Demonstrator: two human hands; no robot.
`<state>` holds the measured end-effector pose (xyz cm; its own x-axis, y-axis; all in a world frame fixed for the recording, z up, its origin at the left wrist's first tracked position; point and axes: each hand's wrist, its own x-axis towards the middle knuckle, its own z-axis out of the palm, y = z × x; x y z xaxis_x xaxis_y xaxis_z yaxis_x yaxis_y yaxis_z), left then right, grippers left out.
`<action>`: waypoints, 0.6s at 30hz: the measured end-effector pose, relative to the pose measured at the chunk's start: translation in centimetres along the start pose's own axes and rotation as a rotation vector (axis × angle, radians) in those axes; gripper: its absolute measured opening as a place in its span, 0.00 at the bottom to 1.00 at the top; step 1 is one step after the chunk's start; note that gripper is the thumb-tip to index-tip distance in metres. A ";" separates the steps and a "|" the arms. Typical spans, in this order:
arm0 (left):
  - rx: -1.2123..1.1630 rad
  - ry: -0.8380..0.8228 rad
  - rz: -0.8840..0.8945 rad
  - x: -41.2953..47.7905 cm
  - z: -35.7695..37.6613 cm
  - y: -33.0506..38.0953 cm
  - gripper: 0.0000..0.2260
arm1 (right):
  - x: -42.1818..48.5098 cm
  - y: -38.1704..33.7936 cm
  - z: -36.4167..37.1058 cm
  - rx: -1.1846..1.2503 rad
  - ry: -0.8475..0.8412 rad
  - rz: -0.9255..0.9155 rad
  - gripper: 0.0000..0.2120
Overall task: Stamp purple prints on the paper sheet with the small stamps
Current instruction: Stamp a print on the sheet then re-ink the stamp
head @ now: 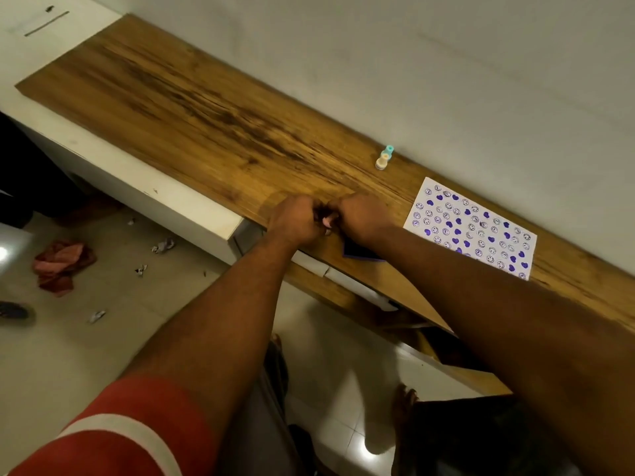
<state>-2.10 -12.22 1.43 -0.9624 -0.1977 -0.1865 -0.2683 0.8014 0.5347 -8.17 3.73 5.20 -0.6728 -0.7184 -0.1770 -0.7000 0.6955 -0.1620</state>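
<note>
Purple ink pad (360,252) lies low centre, under the right hand (364,214). Both it and the left hand (295,218) curl shut on something small and pinkish (326,221), probably a stamp. Ink it evenly, then press straight down. The paper sheet (470,228), crowded with prints, lies right; two stamps (385,158) stand beyond, on the wooden bench (206,108) beside a pale wall.
</note>
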 end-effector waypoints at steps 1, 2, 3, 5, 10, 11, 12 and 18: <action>0.001 0.006 -0.003 0.0 0.1 0.0 0.15 | 0.1 -0.1 -0.2 -0.057 -0.014 -0.038 0.12; -0.002 0.008 -0.006 0.0 0.2 -0.1 0.14 | 0.2 -0.2 -0.4 -0.113 -0.024 -0.077 0.12; -0.004 0.006 -0.008 0.1 0.3 -0.1 0.13 | 0.3 -0.2 -0.6 -0.166 -0.027 -0.118 0.12; 0.000 -0.001 -0.009 0.3 0.4 -0.2 0.13 | 0.4 -0.2 -0.8 -0.264 -0.011 -0.196 0.13; 0.038 -0.025 0.018 0.7 0.4 -0.4 0.17 | 0.1 0.1 -0.3 -0.432 0.041 -0.340 0.15; 0.046 -0.030 0.022 0.7 0.4 -0.3 0.17 | -0.1 0.2 -0.2 -0.450 0.045 -0.358 0.16; 0.054 -0.033 0.023 0.8 0.4 -0.2 0.17 | -0.2 0.2 -0.1 -0.463 0.054 -0.374 0.17; 0.072 -0.008 0.012 1.1 0.4 0.1 0.17 | -0.3 0.3 0.2 -0.457 0.093 -0.348 0.16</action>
<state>-3.22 -12.11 0.98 -0.9650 -0.1837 -0.1870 -0.2525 0.8424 0.4760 -8.18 4.18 5.02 -0.3886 -0.9161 -0.0987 -0.9021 0.3564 0.2434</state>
